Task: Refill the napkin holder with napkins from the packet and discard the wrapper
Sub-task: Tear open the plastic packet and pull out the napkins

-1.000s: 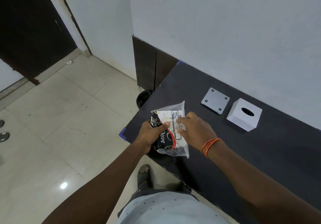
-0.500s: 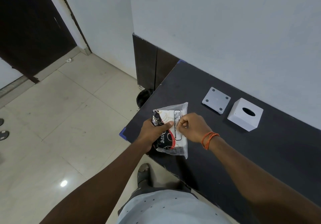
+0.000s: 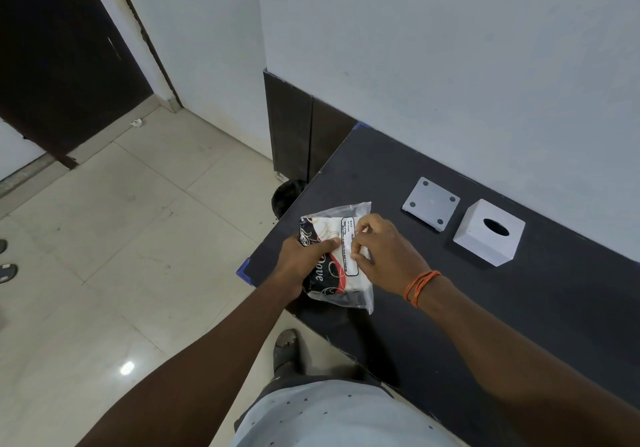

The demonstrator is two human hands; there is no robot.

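A napkin packet in clear plastic with black, white and red print rests at the near left corner of the black table. My left hand grips its left side, thumb on top. Fingers of my right hand pinch the wrapper on the packet's upper right face. The white cube napkin holder, with an oval slot on top, stands to the right near the wall. Its flat grey base plate, with four dark feet, lies just left of it.
A white wall runs behind the table. A dark round bin sits on the tiled floor beside the table's left edge, below a dark cabinet panel. A dark door is at far left. My sandalled foot is under the table's edge.
My right hand's fingers have curled from lying flat on the packet into a pinch on its upper right wrapper. The packet and left hand have barely moved.
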